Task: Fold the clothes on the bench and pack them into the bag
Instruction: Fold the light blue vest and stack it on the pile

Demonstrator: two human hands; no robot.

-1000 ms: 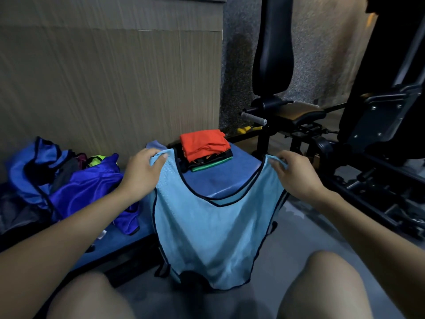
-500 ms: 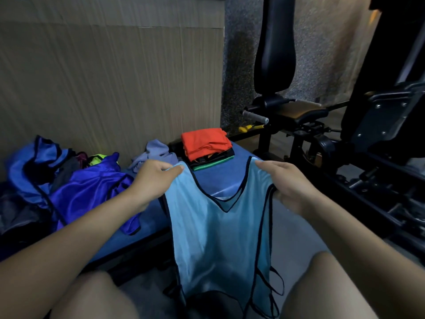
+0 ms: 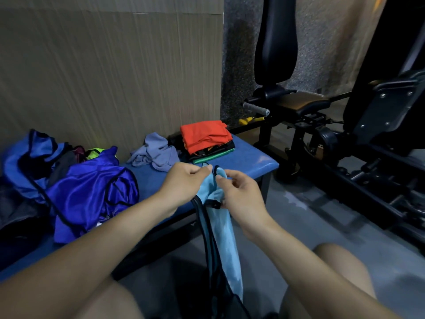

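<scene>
Head view: both hands, left point(image 3: 184, 180) and right point(image 3: 239, 192), pinch the bib point(image 3: 224, 229) together; its hanging, slippery halves could slide askew.

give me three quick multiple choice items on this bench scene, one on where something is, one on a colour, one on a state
1. Where is the folded stack?
A. On the far end of the blue bench
B. On the floor
C. On the person's lap

2. What colour is the stack's top garment?
A. Yellow
B. Orange-red
C. White

3. How is the light blue vest held?
A. Spread flat on the bench
B. Gathered at its top between the left hand and right hand, hanging down
C. Packed in a bag

Answers:
1 A, it sits on the bench surface near its far edge.
2 B, the uppermost folded piece is orange-red.
3 B, both hands pinch its top close together and it hangs narrow between the knees.
</scene>
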